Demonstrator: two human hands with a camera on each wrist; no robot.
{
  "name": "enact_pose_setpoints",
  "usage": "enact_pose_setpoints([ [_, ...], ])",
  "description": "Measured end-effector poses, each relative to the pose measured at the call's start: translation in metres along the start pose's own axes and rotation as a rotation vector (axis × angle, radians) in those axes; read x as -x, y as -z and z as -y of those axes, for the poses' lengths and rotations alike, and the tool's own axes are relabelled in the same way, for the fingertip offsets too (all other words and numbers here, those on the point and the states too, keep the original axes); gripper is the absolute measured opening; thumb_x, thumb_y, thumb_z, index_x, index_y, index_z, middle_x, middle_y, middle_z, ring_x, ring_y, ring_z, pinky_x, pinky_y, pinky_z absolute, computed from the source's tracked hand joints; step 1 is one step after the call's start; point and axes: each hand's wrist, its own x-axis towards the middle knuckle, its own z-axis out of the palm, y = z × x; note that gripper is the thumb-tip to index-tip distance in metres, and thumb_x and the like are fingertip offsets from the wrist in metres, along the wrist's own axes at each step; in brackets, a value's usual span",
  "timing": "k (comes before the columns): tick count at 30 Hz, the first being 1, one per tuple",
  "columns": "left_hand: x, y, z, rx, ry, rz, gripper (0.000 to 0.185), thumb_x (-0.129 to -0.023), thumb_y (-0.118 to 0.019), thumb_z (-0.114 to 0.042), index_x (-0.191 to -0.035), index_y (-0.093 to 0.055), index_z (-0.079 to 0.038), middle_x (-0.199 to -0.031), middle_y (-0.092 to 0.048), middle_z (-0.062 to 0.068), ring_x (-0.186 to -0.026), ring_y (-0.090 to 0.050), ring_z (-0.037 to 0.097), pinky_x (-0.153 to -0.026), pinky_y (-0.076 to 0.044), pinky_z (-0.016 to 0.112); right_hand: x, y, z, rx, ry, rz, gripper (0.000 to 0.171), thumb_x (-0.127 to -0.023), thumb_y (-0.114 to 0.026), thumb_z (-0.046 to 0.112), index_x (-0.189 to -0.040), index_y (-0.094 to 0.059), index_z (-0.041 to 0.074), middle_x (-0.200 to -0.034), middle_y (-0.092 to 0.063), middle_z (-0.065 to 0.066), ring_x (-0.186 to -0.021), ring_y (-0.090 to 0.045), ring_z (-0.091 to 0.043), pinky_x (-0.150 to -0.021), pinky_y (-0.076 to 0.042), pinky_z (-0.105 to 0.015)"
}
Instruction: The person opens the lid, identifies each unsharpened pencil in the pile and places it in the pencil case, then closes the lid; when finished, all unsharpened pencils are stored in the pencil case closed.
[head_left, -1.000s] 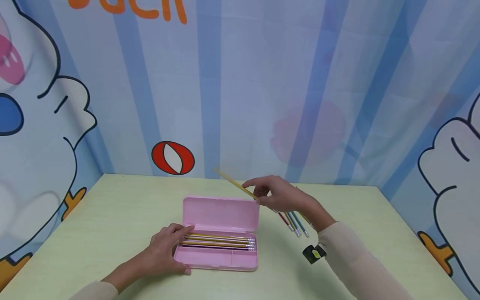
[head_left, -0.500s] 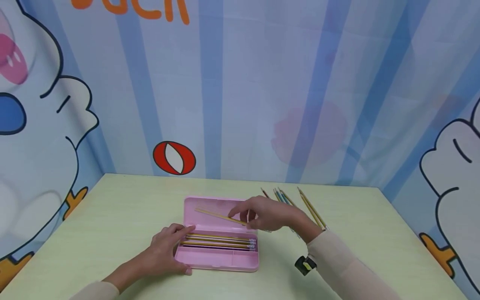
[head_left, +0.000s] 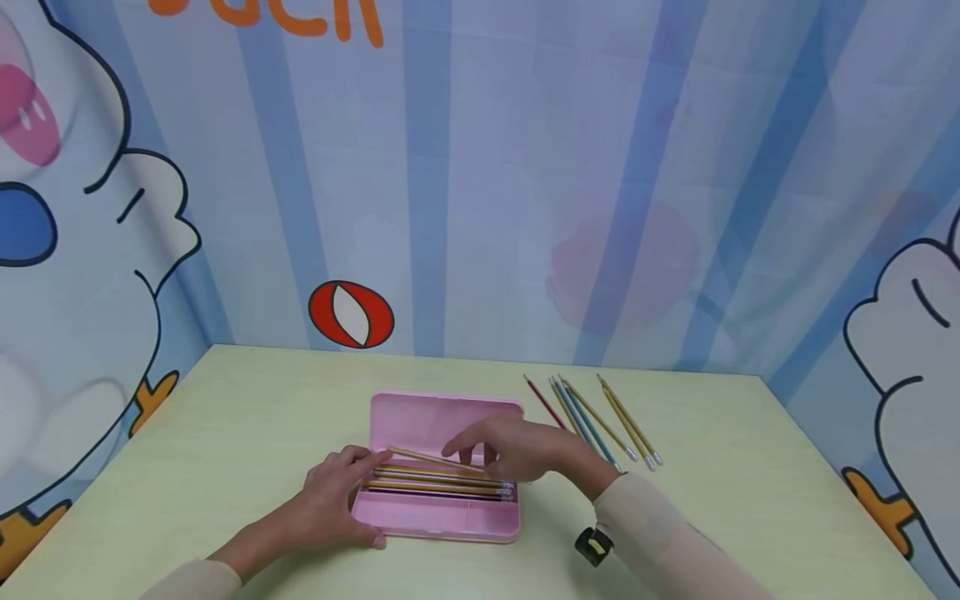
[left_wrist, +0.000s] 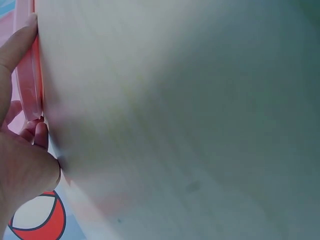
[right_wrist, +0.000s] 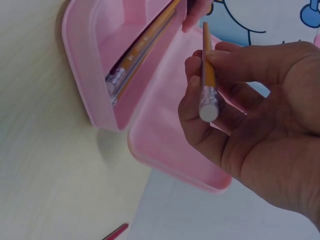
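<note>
A pink pencil case (head_left: pixel 423 515) lies open on the table, its lid (head_left: pixel 416 421) tipped back. Several yellow pencils (head_left: pixel 442 477) lie lengthwise in its rear compartment, eraser ends to the right. My left hand (head_left: pixel 330 502) grips the case's left end, thumb at the front edge and fingers toward the hinge; the left wrist view shows them at the case's side. Between thumb and fingers, my right hand (head_left: pixel 513 447) pinches another yellow pencil (right_wrist: pixel 208 75) near its eraser end. That pencil slants just above the compartment, its far end near my left index finger.
Right of the case lie several loose pencils: a red one (head_left: pixel 545 402), teal ones (head_left: pixel 597 432) and yellow ones (head_left: pixel 632 422). A striped cartoon backdrop (head_left: pixel 495 183) rises behind the table (head_left: pixel 285 408). A small black device (head_left: pixel 594 546) hangs under the right wrist.
My right hand has carried the yellow pencil from over the loose pencils leftward and down to the case's rear compartment. The left hand keeps its place on the case.
</note>
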Motion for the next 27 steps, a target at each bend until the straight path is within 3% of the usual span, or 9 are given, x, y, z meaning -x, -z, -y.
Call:
enact_pose_setpoints([
  [8,-0.001,0.001,-0.002,0.011,0.001,0.007,0.104,-0.055,-0.095,-0.047,-0.145,-0.052,-0.017,-0.13,-0.053,0.005,-0.109,-0.047,0.021,-0.094,-0.037,0.05,-0.009,-0.009,-0.005,0.093,-0.042,-0.002,0.047,-0.088,-0.054,-0.012,-0.124,-0.071,0.013,-0.112,-0.071,0.0,-0.088,-0.062,-0.01,-0.077,-0.049,-0.018],
  [13,-0.001,0.004,-0.003,0.023,0.021,0.02,0.106,-0.055,-0.095,-0.048,-0.146,-0.051,-0.019,-0.131,-0.053,0.005,-0.111,-0.046,0.021,-0.096,-0.036,0.053,-0.01,-0.01,-0.009,0.091,-0.046,-0.01,0.042,-0.088,-0.059,-0.011,-0.121,-0.072,0.012,-0.107,-0.071,0.001,-0.08,-0.059,-0.006,-0.077,-0.05,-0.019],
  [19,-0.002,0.004,-0.002,0.026,0.036,0.04,0.105,-0.057,-0.095,-0.048,-0.147,-0.049,-0.02,-0.131,-0.052,0.005,-0.112,-0.046,0.021,-0.098,-0.036,0.054,-0.018,-0.015,-0.006,0.145,-0.03,-0.015,0.04,-0.088,-0.059,-0.011,-0.119,-0.073,0.011,-0.11,-0.073,0.0,-0.084,-0.059,-0.007,-0.083,-0.049,-0.018],
  [27,-0.001,0.002,-0.003,0.043,0.057,0.049,0.106,-0.056,-0.095,-0.048,-0.147,-0.049,-0.02,-0.132,-0.052,0.006,-0.114,-0.047,0.023,-0.1,-0.035,0.056,-0.029,-0.027,-0.002,0.205,-0.025,-0.062,0.037,-0.084,-0.063,-0.012,-0.109,-0.076,0.012,-0.09,-0.071,0.003,-0.078,-0.056,-0.007,-0.076,-0.047,-0.017],
])
